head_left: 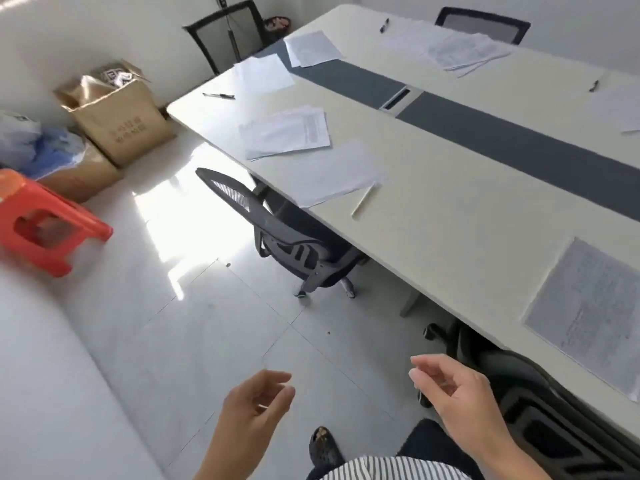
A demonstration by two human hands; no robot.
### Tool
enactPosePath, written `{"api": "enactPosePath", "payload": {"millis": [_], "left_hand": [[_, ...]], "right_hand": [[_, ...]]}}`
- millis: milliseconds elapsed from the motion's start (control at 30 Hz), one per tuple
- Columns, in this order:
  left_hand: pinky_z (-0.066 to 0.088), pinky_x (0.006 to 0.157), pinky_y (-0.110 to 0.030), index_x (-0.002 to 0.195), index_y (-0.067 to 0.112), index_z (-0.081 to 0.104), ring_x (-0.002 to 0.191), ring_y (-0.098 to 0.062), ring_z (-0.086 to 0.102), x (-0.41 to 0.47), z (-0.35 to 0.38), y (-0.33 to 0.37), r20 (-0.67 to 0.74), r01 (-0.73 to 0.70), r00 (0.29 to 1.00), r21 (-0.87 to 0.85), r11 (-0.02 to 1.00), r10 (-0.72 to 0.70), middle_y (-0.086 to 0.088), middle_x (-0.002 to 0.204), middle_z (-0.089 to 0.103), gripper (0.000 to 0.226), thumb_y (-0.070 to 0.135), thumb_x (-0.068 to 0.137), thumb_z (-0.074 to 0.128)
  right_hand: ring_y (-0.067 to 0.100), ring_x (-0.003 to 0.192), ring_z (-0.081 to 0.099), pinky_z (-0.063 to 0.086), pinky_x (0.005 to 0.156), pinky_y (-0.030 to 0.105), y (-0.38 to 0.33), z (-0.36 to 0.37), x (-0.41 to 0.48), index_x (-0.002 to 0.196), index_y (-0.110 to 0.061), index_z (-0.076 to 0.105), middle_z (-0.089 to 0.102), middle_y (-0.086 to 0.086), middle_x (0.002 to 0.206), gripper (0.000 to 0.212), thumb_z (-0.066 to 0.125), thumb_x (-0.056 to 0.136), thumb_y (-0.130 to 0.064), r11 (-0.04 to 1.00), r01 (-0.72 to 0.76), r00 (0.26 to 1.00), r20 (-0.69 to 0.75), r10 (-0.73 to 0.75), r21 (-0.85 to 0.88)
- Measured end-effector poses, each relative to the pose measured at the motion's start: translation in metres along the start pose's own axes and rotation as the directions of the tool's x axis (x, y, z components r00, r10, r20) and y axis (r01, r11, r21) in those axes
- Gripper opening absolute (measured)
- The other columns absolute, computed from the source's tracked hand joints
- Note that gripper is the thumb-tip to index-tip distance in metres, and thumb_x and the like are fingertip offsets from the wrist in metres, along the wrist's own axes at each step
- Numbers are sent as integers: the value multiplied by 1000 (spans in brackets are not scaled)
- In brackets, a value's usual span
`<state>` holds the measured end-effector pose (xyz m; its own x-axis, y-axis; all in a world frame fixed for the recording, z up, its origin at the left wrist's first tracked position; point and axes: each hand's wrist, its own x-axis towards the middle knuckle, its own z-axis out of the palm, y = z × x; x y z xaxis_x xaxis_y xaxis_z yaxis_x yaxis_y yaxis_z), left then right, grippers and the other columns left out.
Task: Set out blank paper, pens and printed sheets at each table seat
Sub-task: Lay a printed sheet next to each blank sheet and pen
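Printed white sheet (588,313) alone at the long cream table's (450,237) near edge; my left hand (256,407), right hand (453,386) loosely curled, empty. Remaining items should land squarely beside it.

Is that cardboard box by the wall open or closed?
Open: the cardboard box has its top flaps spread apart, and printed items show inside at the top.

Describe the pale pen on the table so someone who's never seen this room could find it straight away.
Start at the long white table with the dark grey strip down its middle. On its near side, above the tucked-in black mesh chair, lies a blank sheet, and the pale pen lies at that sheet's right corner. It is whitish; the other pens are dark.
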<state>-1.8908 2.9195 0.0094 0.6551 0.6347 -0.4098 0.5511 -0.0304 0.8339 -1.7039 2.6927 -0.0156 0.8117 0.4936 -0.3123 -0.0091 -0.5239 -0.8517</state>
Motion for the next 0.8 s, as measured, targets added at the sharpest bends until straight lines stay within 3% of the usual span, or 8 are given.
{"api": "enactPosePath", "payload": {"millis": [133,267,400,567,800], "left_hand": [[54,59,-25,78,36,73,64,-19,71,6,-49,-17,-107,21,994,-48,999,-26,-5,73,74,29,7,80,75],[54,59,-26,78,36,73,64,-22,71,33,-74,-21,-159,18,987,-107,994,-35,-6,71,73,18,18,76,76],[54,63,-33,81,20,74,64,-22,71,82,-98,-15,-161,18,986,-121,993,-38,-8,71,72,18,2,80,73],[56,67,-38,87,19,74,66,-19,71,168,-136,9,-167,6,986,-62,998,-16,-8,75,74,13,8,81,73],[55,63,-24,89,24,74,69,-16,70,273,-182,71,-91,-89,992,12,996,89,-5,77,73,13,12,82,73]], "right_hand": [[4,79,68,54,73,20,-34,40,16,90,-35,74,74,-18,86,15,74,84,-21,1000,30,996,80,-29,-8],[5,76,66,52,70,16,-63,62,51,90,-33,75,73,-17,86,15,75,83,-20,998,59,994,89,-57,-25],[5,77,67,52,70,16,-83,87,100,90,-37,74,73,-15,83,15,75,83,-24,996,76,993,94,-72,-46],[4,78,67,53,71,19,-114,122,180,93,-38,72,73,-18,84,14,73,84,-27,997,69,994,85,-67,-19],[4,73,68,54,71,16,-176,151,277,95,-35,72,73,-17,82,17,74,84,-22,997,74,996,47,-74,-2]]}}
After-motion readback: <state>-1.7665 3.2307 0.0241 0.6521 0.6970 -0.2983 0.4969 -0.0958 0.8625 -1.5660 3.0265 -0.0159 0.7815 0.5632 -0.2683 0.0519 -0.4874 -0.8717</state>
